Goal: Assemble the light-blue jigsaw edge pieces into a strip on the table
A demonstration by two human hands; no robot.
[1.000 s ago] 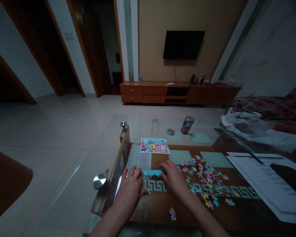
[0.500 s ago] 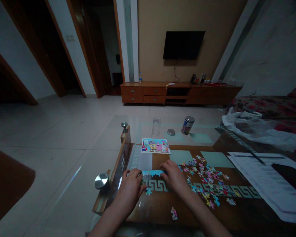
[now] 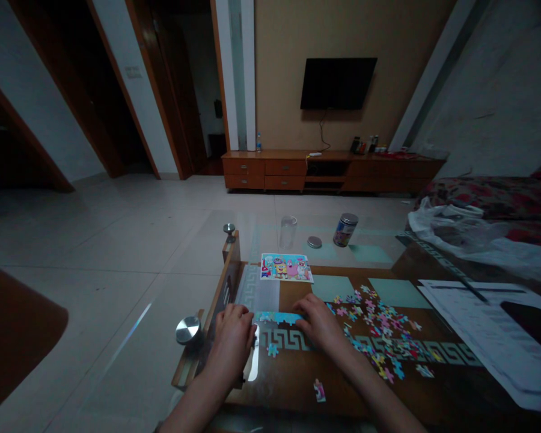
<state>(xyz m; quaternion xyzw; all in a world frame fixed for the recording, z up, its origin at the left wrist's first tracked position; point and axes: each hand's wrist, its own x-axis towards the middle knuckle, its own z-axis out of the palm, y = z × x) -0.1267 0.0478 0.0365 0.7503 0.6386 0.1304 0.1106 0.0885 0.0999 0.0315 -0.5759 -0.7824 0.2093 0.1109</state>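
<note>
- Blue joined strip of puzzle pieces lies flat on the glass desk, long axis running left to right, squarely between both hands.
- Left hand sits at the strip's left end, fingers curled and lowered; whether they pinch a piece, I cannot tell.
- One loose blue piece lies just below the strip, apart from both hands.
- Right hand presses down on the strip's right end, fingers flat, holding nothing up.
- Loose pile spreads to the right; picture card lies beyond the strip.
</note>
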